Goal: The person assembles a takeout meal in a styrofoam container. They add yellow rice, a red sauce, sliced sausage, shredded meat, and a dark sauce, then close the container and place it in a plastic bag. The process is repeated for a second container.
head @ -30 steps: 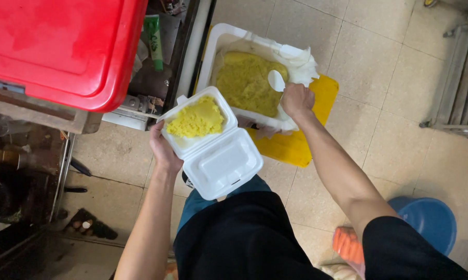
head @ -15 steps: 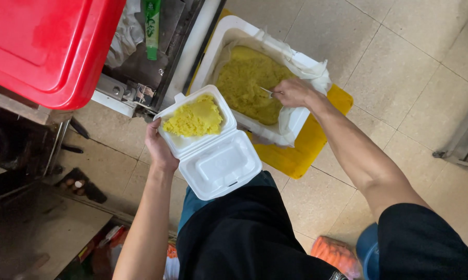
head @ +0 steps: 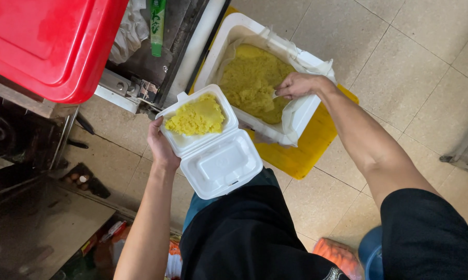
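My left hand (head: 161, 146) grips the edge of an open white foam clamshell box (head: 221, 166), whose far half holds a mound of yellow rice (head: 196, 116). My right hand (head: 298, 84) reaches into a large white foam tub (head: 228, 39) lined with clear plastic and filled with more yellow rice (head: 252, 78). That hand is closed on a white spoon handle (head: 273, 95) that dips into the rice. The spoon's bowl is hidden.
The tub rests on a yellow tray or stool (head: 306, 150) on the beige tiled floor (head: 400, 67). A red plastic lid (head: 52, 41) covers a bin at upper left, beside a metal cart frame (head: 140, 83). A blue basin (head: 371, 254) sits at the lower right.
My right hand has gone down from the tub's near rim into the rice with the spoon. The view has shifted, and the foam box has stayed in my left hand.
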A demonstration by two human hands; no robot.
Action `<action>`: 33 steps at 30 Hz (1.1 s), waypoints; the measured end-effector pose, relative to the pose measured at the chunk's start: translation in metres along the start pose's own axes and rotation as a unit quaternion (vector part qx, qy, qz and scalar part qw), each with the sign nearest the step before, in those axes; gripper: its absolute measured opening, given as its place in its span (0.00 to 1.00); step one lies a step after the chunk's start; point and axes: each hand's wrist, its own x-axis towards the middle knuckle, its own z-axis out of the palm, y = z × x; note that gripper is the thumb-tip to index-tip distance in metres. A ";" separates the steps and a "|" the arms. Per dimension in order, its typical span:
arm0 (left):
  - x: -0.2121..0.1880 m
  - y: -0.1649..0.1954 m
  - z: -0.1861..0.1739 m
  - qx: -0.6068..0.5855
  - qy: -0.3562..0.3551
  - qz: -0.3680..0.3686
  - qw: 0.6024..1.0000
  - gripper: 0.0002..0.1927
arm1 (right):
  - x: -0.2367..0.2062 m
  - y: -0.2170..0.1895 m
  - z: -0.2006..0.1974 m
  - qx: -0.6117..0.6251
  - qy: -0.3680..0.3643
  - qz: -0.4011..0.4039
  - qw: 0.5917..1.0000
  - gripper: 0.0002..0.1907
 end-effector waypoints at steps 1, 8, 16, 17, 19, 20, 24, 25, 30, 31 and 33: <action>-0.001 0.001 -0.001 0.003 -0.003 0.007 1.000 0.27 | 0.001 0.000 0.000 0.015 -0.002 0.005 1.000 0.22; 0.001 0.008 -0.002 -0.015 -0.010 0.029 0.999 0.28 | 0.004 -0.002 0.007 0.148 -0.011 -0.053 0.988 0.19; 0.026 -0.005 0.046 -0.052 -0.070 0.049 0.995 0.31 | -0.074 0.000 -0.017 0.151 0.158 -0.132 0.967 0.16; 0.030 -0.010 0.057 -0.065 -0.084 0.045 0.993 0.32 | -0.087 -0.003 -0.017 0.163 0.170 -0.134 0.963 0.15; 0.037 -0.019 0.079 -0.089 -0.112 0.033 0.989 0.33 | -0.105 -0.013 -0.010 0.186 0.193 -0.139 0.953 0.13; 0.039 -0.024 0.091 -0.100 -0.127 0.023 0.987 0.34 | -0.109 -0.021 -0.002 0.179 0.203 -0.142 0.952 0.13; 0.039 -0.049 0.129 -0.083 -0.149 0.000 0.985 0.34 | -0.113 -0.058 0.037 0.184 0.233 -0.130 0.946 0.13; 0.036 -0.054 0.133 -0.096 -0.158 -0.013 0.983 0.34 | -0.115 -0.066 0.047 0.145 0.272 -0.118 0.944 0.14; 0.026 -0.050 0.134 -0.108 -0.193 -0.008 0.975 0.34 | -0.146 -0.093 0.073 -0.004 0.464 -0.117 0.878 0.17; 0.024 -0.048 0.133 -0.100 -0.192 -0.020 0.976 0.34 | -0.155 -0.096 0.073 -0.016 0.465 -0.097 0.880 0.17; 0.019 -0.041 0.133 -0.083 -0.192 -0.043 0.977 0.33 | -0.172 -0.101 0.071 -0.039 0.468 -0.058 0.881 0.18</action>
